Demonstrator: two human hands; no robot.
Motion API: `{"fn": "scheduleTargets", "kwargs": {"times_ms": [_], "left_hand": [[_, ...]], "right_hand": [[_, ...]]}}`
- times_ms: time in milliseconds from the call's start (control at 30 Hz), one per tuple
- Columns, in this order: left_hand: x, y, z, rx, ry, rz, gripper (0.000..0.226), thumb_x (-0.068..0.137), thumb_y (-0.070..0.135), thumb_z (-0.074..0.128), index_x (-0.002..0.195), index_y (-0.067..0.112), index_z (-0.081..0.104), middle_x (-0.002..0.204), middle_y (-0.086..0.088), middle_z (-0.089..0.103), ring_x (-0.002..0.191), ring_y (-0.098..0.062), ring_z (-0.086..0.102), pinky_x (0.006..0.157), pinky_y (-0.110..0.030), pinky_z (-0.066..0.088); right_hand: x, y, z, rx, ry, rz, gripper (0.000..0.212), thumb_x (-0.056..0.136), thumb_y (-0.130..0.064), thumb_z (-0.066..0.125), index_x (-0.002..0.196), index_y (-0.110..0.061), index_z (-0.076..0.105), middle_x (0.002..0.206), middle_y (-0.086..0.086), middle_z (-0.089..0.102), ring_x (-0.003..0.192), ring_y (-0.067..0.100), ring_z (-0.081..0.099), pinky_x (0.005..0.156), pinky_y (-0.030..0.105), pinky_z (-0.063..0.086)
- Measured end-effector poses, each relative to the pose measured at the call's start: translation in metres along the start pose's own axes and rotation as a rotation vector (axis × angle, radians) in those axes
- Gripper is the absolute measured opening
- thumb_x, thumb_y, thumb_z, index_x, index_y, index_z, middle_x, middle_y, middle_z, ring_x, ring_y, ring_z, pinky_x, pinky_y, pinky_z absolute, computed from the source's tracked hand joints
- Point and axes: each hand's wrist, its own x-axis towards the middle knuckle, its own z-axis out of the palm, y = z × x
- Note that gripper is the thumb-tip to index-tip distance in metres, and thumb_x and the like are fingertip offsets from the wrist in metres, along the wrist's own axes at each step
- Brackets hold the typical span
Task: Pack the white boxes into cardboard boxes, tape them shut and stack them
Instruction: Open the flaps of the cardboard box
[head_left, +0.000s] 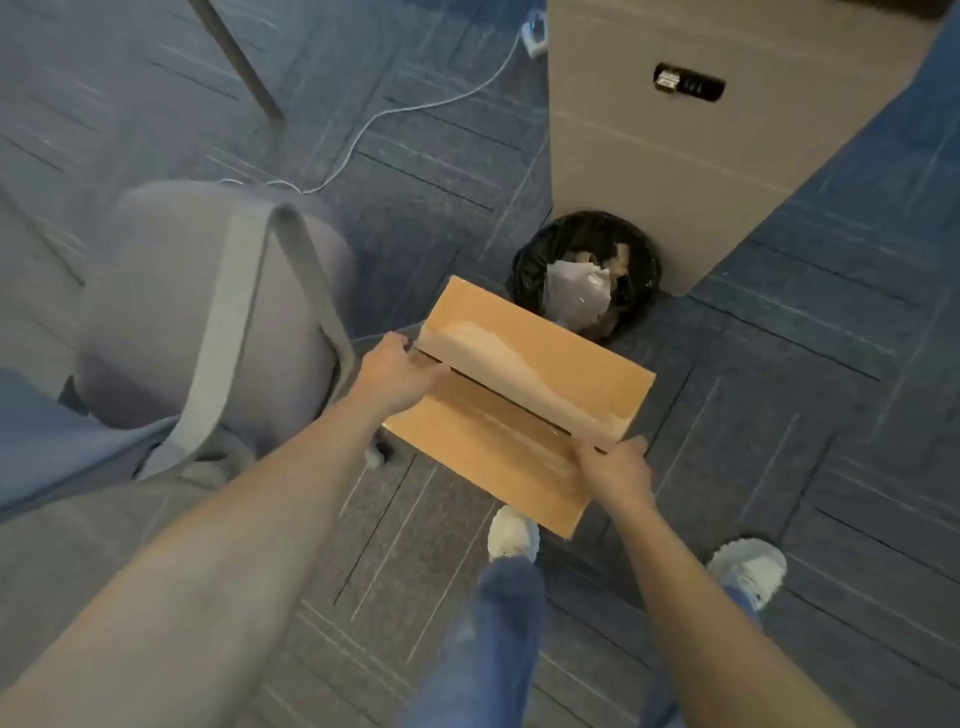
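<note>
Two bare hands hold a flat brown cardboard box (511, 402) up over the blue carpet floor (779, 415), the right hand (615, 470) pinching its near corner and the left hand (397, 374) gripping its far left edge. Clear shiny tape (498, 348) runs along the top between the hands. Just past the box sits a round bin with a black bag (587, 273), and behind that stands a tall pale cardboard carton (675, 156).
</note>
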Motion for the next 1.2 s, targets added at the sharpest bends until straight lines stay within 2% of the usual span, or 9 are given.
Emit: {"fn": "scheduleTargets", "kwargs": {"times_ms": [100, 300, 400, 567, 700, 900, 1000, 1100, 1200], "left_hand": [[0.013, 0.008, 0.010, -0.060, -0.043, -0.044, 0.063, 0.085, 0.051, 0.069, 0.123, 0.012, 0.038, 0.118, -0.009, 0.057, 0.098, -0.023, 0.058, 0.067, -0.033, 0.044], [-0.002, 0.030, 0.002, -0.313, -0.001, -0.136, 0.089, 0.082, 0.045, 0.077, 0.147, 0.008, 0.031, 0.144, -0.007, 0.045, 0.129, -0.028, 0.049, 0.093, -0.033, 0.043], [-0.039, 0.046, -0.015, -0.209, 0.032, -0.081, 0.094, 0.064, 0.064, 0.074, 0.139, 0.012, 0.051, 0.136, -0.006, 0.055, 0.125, -0.029, 0.051, 0.100, -0.041, 0.049], [-0.120, 0.100, -0.050, -0.258, 0.161, 0.028, 0.064, 0.081, 0.052, 0.074, 0.123, 0.012, 0.048, 0.114, 0.000, 0.057, 0.101, -0.020, 0.056, 0.072, -0.032, 0.042], [-0.187, 0.175, -0.073, -0.415, 0.263, 0.084, 0.067, 0.082, 0.051, 0.076, 0.123, 0.011, 0.041, 0.115, 0.000, 0.053, 0.102, -0.018, 0.054, 0.080, -0.031, 0.042], [-0.295, 0.287, -0.109, -0.496, 0.399, 0.197, 0.068, 0.081, 0.054, 0.074, 0.124, 0.012, 0.043, 0.115, 0.000, 0.055, 0.105, -0.021, 0.055, 0.086, -0.039, 0.046], [-0.345, 0.343, -0.124, -0.514, 0.415, 0.269, 0.069, 0.082, 0.055, 0.072, 0.127, 0.012, 0.042, 0.115, 0.000, 0.052, 0.107, -0.022, 0.054, 0.085, -0.038, 0.045], [-0.384, 0.396, -0.132, -0.542, 0.419, 0.368, 0.067, 0.082, 0.053, 0.073, 0.126, 0.012, 0.043, 0.115, 0.000, 0.053, 0.107, -0.022, 0.054, 0.083, -0.037, 0.045], [-0.415, 0.451, -0.127, -0.530, 0.402, 0.462, 0.070, 0.080, 0.055, 0.074, 0.127, 0.012, 0.044, 0.118, -0.002, 0.052, 0.107, -0.023, 0.054, 0.088, -0.040, 0.047]], "right_hand": [[0.009, 0.002, 0.009, 0.012, -0.016, -0.008, 0.075, 0.095, -0.047, 0.055, 0.145, -0.001, 0.024, 0.130, 0.015, 0.052, 0.115, 0.033, 0.054, 0.080, 0.037, 0.047], [-0.007, -0.004, -0.014, 0.081, 0.059, -0.016, 0.071, 0.095, -0.047, 0.054, 0.144, -0.003, 0.030, 0.129, 0.015, 0.055, 0.115, 0.034, 0.055, 0.080, 0.038, 0.049], [-0.033, -0.014, -0.054, 0.060, 0.071, -0.065, 0.072, 0.096, -0.051, 0.049, 0.147, -0.005, 0.028, 0.135, 0.015, 0.053, 0.118, 0.035, 0.054, 0.080, 0.035, 0.046], [-0.078, -0.032, -0.160, 0.040, 0.171, -0.222, 0.070, 0.097, -0.057, 0.045, 0.143, -0.006, 0.036, 0.135, 0.017, 0.052, 0.113, 0.034, 0.056, 0.083, 0.039, 0.049], [-0.111, -0.040, -0.252, 0.042, 0.232, -0.368, 0.063, 0.096, -0.059, 0.045, 0.133, -0.007, 0.042, 0.122, 0.014, 0.057, 0.093, 0.025, 0.057, 0.070, 0.036, 0.050], [-0.175, -0.046, -0.389, 0.013, 0.273, -0.509, 0.071, 0.096, -0.060, 0.044, 0.140, -0.004, 0.039, 0.124, 0.012, 0.059, 0.105, 0.029, 0.061, 0.073, 0.035, 0.052], [-0.204, -0.041, -0.461, 0.018, 0.287, -0.605, 0.068, 0.094, -0.063, 0.044, 0.136, -0.009, 0.049, 0.119, 0.005, 0.063, 0.101, 0.023, 0.062, 0.070, 0.032, 0.050], [-0.228, -0.031, -0.529, 0.026, 0.323, -0.668, 0.051, 0.096, -0.057, 0.047, 0.119, -0.014, 0.062, 0.091, -0.002, 0.066, 0.076, 0.009, 0.060, 0.056, 0.025, 0.041], [-0.244, -0.010, -0.591, 0.104, 0.399, -0.664, 0.051, 0.095, -0.056, 0.049, 0.123, -0.015, 0.060, 0.097, -0.003, 0.065, 0.078, 0.009, 0.060, 0.061, 0.028, 0.045]]}}
